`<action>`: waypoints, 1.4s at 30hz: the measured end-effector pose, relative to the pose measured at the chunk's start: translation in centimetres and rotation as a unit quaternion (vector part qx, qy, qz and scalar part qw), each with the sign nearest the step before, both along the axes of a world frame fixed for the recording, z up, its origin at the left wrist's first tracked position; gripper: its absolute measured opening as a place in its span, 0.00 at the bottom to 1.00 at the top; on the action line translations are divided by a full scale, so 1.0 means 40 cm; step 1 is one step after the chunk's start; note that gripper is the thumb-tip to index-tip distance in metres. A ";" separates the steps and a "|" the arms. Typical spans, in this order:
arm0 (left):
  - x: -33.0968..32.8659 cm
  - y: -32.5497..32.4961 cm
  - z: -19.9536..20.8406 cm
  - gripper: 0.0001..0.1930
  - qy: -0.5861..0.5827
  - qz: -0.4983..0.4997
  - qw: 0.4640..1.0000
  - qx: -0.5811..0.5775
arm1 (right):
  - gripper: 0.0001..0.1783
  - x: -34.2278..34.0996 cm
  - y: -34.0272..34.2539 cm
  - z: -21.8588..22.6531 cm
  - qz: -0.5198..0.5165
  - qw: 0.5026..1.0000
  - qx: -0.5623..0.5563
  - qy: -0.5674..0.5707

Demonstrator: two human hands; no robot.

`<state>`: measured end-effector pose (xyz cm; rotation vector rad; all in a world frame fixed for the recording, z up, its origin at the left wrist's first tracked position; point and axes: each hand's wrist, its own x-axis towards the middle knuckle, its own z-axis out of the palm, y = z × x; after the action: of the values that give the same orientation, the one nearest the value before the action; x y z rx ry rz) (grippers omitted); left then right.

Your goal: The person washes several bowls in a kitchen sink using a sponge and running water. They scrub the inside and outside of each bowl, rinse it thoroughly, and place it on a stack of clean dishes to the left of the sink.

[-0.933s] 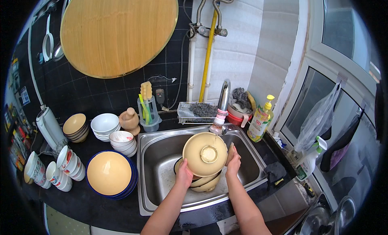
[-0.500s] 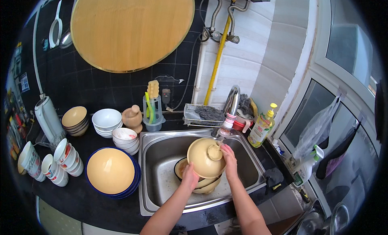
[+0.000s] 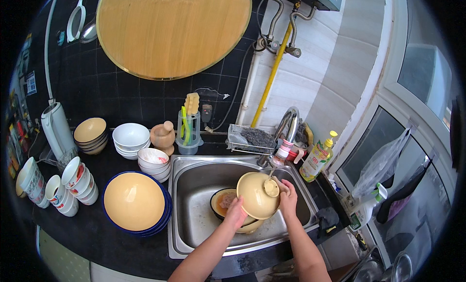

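Over the sink (image 3: 194,228), I hold a cream-coloured bowl (image 3: 253,197) tilted, its outside and round foot turned up. Fingers of my left hand (image 3: 236,214) close on its lower left rim. My right hand (image 3: 287,198) grips the right side, near the foot. A thin stream of water falls from the faucet (image 3: 281,153) onto the bowl by its foot. Below, a dark-rimmed bowl (image 3: 219,200) with murky liquid in it sits in the sink. Another cream bowl (image 3: 252,227) is partly hidden under the held one.
Left of the sink stand stacked blue-rimmed cream bowls (image 3: 133,202), white bowls (image 3: 131,135), patterned cups (image 3: 80,180) and a wooden mortar (image 3: 162,136). A dish soap bottle (image 3: 315,160) stands right of the faucet. Behind the sink is a wire rack (image 3: 250,139) with scouring pads.
The bowl has turned a little in my hands, its foot now further right. More of the dark-rimmed bowl beneath shows. The whole view has shifted slightly.
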<state>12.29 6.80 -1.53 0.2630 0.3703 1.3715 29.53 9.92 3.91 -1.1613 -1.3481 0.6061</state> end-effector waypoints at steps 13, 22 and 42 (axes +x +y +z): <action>0.019 0.006 -0.034 0.13 0.079 -0.048 0.995 0.048 | 0.12 -0.161 -0.007 0.138 0.190 0.898 0.000 -0.397; 0.014 -0.004 0.005 0.14 0.094 -0.076 0.991 0.065 | 0.09 -0.113 0.107 0.127 0.066 0.926 -0.065 -0.367; 0.006 -0.009 0.001 0.13 0.123 -0.063 0.988 0.063 | 0.10 -0.190 0.077 0.088 0.166 0.824 0.177 -0.512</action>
<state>12.51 6.43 -1.47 0.5552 0.4645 1.2420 21.94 12.98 7.44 -0.9429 -2.4922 -0.1246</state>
